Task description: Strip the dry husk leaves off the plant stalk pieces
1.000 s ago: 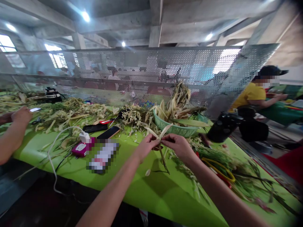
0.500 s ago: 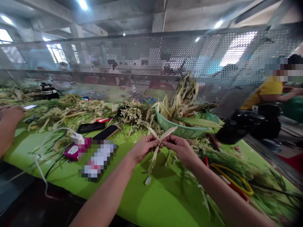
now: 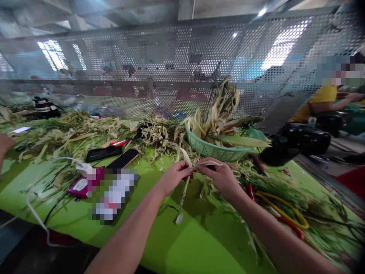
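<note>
Over the green table, my left hand (image 3: 177, 176) pinches a pale strip of corn husk (image 3: 186, 157), one end of which sticks up past the fingers. My right hand (image 3: 219, 176) is closed on the same husk from the other side, its fingertips close to the left ones. A thin tail of husk hangs below the hands. Just behind them stands a light green plastic basket (image 3: 219, 151) full of dry corn husks (image 3: 219, 114). The exact join between the fingertips is too small to make out.
Husk scraps (image 3: 162, 137) lie along the back by a perforated metal screen (image 3: 159, 57). At left are a phone (image 3: 123, 160), a purple pack (image 3: 81, 187) and a white cable (image 3: 32, 207). Yellow-and-red-handled pliers (image 3: 296, 213) lie right. A person in yellow (image 3: 322, 99) sits beyond; another person's hand (image 3: 6, 143) shows left.
The husk's right-hand end, which pointed up and out, now lies folded along my right fingers. My right hand has turned slightly. The view has shifted a little.
</note>
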Available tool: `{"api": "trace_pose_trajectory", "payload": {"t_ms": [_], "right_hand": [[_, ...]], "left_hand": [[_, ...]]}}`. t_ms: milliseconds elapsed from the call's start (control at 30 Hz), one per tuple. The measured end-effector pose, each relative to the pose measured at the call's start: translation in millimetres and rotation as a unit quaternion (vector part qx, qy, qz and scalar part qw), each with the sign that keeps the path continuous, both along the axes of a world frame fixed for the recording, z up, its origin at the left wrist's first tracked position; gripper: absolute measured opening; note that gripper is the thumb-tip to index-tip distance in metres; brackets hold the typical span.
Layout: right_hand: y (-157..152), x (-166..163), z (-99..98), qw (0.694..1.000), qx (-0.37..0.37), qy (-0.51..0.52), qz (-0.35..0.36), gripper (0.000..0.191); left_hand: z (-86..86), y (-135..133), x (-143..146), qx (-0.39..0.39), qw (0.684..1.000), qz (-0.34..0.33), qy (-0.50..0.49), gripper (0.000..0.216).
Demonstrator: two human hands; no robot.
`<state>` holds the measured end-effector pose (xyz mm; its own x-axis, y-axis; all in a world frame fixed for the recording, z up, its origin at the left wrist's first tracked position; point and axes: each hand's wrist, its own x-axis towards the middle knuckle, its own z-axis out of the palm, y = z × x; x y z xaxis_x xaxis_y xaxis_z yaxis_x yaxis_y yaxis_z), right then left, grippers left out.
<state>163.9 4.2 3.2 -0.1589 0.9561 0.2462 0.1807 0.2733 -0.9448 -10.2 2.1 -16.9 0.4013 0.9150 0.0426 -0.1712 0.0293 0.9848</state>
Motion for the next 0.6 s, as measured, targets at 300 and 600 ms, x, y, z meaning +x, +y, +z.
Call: {"api": "trace_pose_trajectory", "payload": {"t_ms": [300,600], "right_hand": [[1.3,-3.1,-0.2,1.0,-0.007,-0.014,-0.008,0.028],[-5.6,0.3,-2.4,0.997,0.029,-0.074,0.001,0.018]], "left_hand": [[-3.1,-4.8,6.3,0.019,1.0,0.022,0.007,0.027],[4.4,-3.4,-0.8,-0.138,0.977,0.077,-0.146,0.019]]}}
